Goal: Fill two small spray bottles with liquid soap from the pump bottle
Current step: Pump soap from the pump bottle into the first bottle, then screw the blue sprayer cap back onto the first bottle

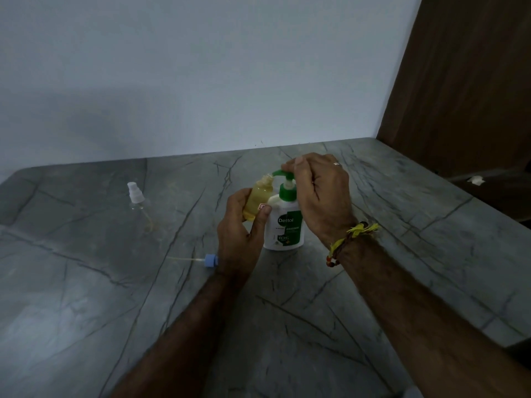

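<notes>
We are holding 1 small spray bottle (256, 200) in our left hand (240, 225), fingers and thumb curled round its lower body, so that grip is narrow and full of bottle. The bottle is uncapped and already looking mostly filled with yellow soap. Its long axis is tilting, base toward us and to the left, open neck pointing up and to the right, and that neck is sitting right under the tip of the green spout of the pump bottle (284, 222).

That is the relation the next press is turning on: the spout is pointing left, toward the neck, and the 2 are meeting or nearly meeting; we cannot tell whether they are touching. The pump bottle is standing upright on the table (402, 254), its long axis vertical, just to the right of the left hand. Our right hand (319, 196) is sitting over the pump head, its fingers curling down onto the green top, so this hand is the nearer 1 for pumping.

We are judging that any press should go straight down, since a sideways shove could swing the spout off the neck.

The 2nd spray bottle (137, 201) is lying well apart at the far left, white sprayer still on and looking empty. A blue cap (209, 260) with its dip tube is lying on the table beside our left wrist.
</notes>
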